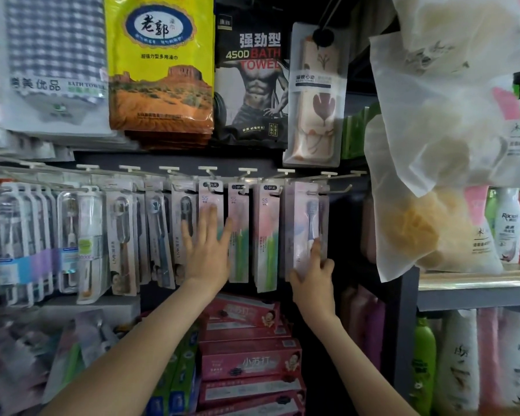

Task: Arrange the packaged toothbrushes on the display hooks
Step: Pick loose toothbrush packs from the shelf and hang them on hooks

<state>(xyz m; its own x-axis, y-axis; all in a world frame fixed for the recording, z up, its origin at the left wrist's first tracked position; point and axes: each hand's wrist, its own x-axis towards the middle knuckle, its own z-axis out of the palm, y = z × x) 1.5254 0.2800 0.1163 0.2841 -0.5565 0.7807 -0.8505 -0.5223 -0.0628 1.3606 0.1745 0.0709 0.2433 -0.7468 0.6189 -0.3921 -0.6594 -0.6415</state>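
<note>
on the left the hooks [87, 167] already carry a full row of toothbrush packs [72, 235], hanging close together. the left hand [206, 250] lies flat on a pink pack [211, 195], fingers straight and spread, holding nothing. two pink-and-green packs [266, 235] hang just beside it. the right hand [312, 280] grips the lower edge of the last pack [302, 217] (a blue brush shows inside), which seems threaded on its hook. most of the job looks done. what is left is probably seating this pack and squaring the row; whether more packs wait out of view i cannot tell.
</note>
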